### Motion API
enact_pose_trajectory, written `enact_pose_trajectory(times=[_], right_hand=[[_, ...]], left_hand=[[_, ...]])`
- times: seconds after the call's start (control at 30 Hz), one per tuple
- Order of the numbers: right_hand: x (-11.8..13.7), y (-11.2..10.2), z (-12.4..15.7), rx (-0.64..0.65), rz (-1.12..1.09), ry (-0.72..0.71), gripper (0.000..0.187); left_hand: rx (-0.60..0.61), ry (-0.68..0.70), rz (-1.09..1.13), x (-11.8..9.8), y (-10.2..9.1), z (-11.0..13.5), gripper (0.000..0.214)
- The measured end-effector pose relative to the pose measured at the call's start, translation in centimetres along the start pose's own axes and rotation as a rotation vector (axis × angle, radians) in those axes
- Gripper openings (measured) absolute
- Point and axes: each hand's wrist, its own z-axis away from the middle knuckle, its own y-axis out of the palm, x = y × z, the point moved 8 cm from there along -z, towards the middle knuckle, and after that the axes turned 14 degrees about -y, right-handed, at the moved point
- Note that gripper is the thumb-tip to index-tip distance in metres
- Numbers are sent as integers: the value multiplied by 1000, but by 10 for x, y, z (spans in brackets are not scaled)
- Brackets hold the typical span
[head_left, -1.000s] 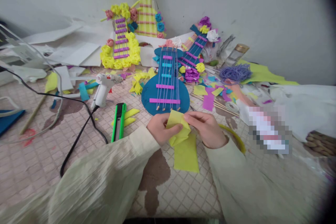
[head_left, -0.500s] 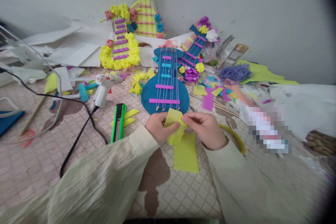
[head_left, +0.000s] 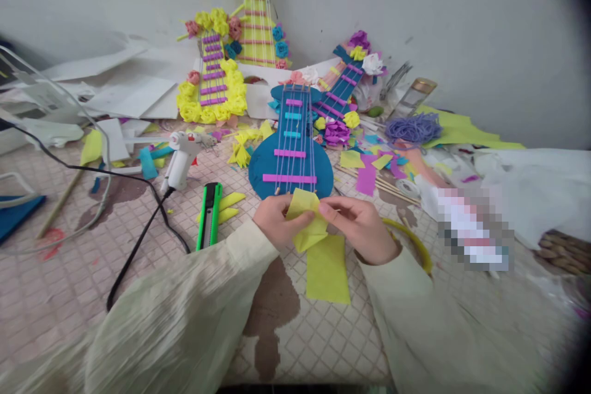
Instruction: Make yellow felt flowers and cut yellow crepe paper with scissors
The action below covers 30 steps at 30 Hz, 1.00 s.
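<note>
A piece of yellow crepe paper (head_left: 305,202) is pinched between my two hands, creased and bent along its lower part. My left hand (head_left: 279,221) grips its left side, thumb across the front. With thumb and fingers closed, my right hand (head_left: 362,228) holds its right edge; the fingertips are partly hidden. Beneath the held piece lies a flat yellow paper rectangle (head_left: 329,274) on the table. Just beyond my hands is a blue paper guitar (head_left: 258,167) with purple strings and pink and blue strips, its lower edge partly covered by the yellow paper.
A green utility knife (head_left: 210,215) and a white glue gun (head_left: 182,160) with a black cord lie left. Decorated yellow (head_left: 212,86) and blue guitars stand behind. Purple yarn (head_left: 413,128), paper scraps (head_left: 366,175) and a yellow tape ring (head_left: 418,243) are right.
The yellow paper has shifted slightly and its lower part is folded up a little more. Both hands stay in nearly the same place, still gripping it.
</note>
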Motion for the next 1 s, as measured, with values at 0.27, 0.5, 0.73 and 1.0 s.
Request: enact_pose_trajectory(times=[0.27, 0.5, 0.73, 1.0], right_hand=[[-12, 1, 1, -24, -147, 92, 18], [-19, 2, 3, -38, -234, 139, 16], [-17, 1, 1, -27, -216, 129, 17], [-16, 2, 1, -17, -206, 124, 17]], left_hand=[[84, 39, 287, 1, 6, 1, 23], [27, 179, 372, -5, -2, 1, 12], [-13, 164, 243, -12, -4, 6, 6], [42, 146, 375, -6, 0, 2, 13]])
